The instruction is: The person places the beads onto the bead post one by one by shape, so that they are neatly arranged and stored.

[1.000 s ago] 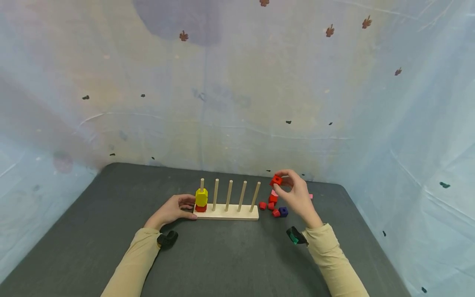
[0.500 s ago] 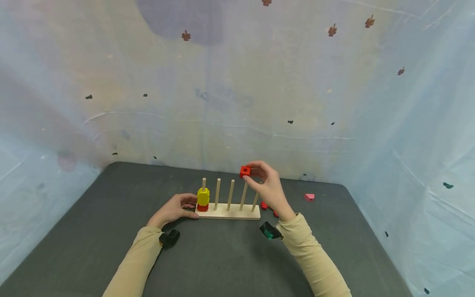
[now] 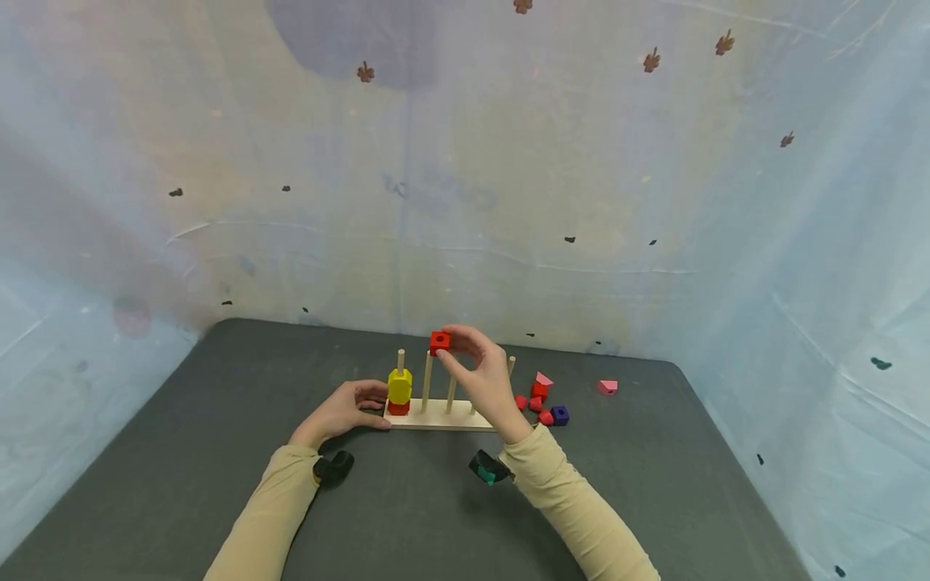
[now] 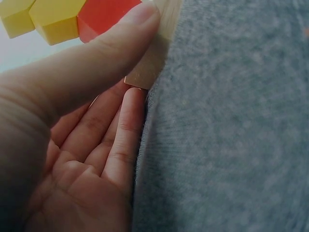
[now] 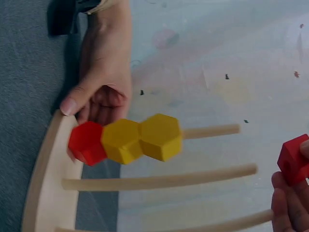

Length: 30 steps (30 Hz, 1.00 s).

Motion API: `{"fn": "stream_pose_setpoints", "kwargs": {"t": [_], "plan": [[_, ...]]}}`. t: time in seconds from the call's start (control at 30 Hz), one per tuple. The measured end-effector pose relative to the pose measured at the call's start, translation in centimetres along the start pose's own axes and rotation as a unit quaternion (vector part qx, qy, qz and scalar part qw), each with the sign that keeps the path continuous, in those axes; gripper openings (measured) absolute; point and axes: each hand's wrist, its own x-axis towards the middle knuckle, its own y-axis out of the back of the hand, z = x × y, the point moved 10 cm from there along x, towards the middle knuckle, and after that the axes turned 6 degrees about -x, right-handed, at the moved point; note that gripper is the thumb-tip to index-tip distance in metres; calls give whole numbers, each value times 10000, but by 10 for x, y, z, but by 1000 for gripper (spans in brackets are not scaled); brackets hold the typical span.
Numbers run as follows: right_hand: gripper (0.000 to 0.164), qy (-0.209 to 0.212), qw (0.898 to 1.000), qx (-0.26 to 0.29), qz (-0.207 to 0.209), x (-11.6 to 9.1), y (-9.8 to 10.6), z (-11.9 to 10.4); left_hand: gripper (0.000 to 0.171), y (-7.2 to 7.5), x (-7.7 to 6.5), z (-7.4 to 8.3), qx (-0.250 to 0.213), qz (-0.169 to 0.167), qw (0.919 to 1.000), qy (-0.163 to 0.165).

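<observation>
A wooden peg stand with several upright pegs stands on the dark table. On its leftmost peg, two yellow hexagonal beads sit above a red bead. My left hand holds the stand's left end, thumb on the base and fingers behind its end. Between thumb and fingers my right hand pinches a red cube bead, its hole facing up. That bead is at the tip of the second peg in the head view. The right hand partly hides the pegs on the right.
Right of the stand lie several red beads, a pink triangular bead and a dark purple cube bead. Another pink bead lies farther right. A patterned sheet hangs behind the table.
My right hand has carried the red cube bead leftward from above the loose beads to the second peg. The left hand has stayed at the stand's end.
</observation>
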Motion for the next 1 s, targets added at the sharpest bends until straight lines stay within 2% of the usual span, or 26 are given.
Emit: {"fn": "stream_pose_setpoints", "kwargs": {"t": [0.23,0.53,0.7,1.0], "plan": [[33,38,9995,-245,217,-2,-8,5,63,2,2,-1,19,71,9999,103],[35,-51,9990,-299,329,-4,-16,14,64,0,2,-3,-110,-17,9999,94],[36,-309,9986,-121,422,-6,-19,22,65,-1,2,-2,-161,-65,9998,38],[35,-1032,9934,128,478,-19,-26,41,65,0,2,-2,-48,-19,10000,33]]}}
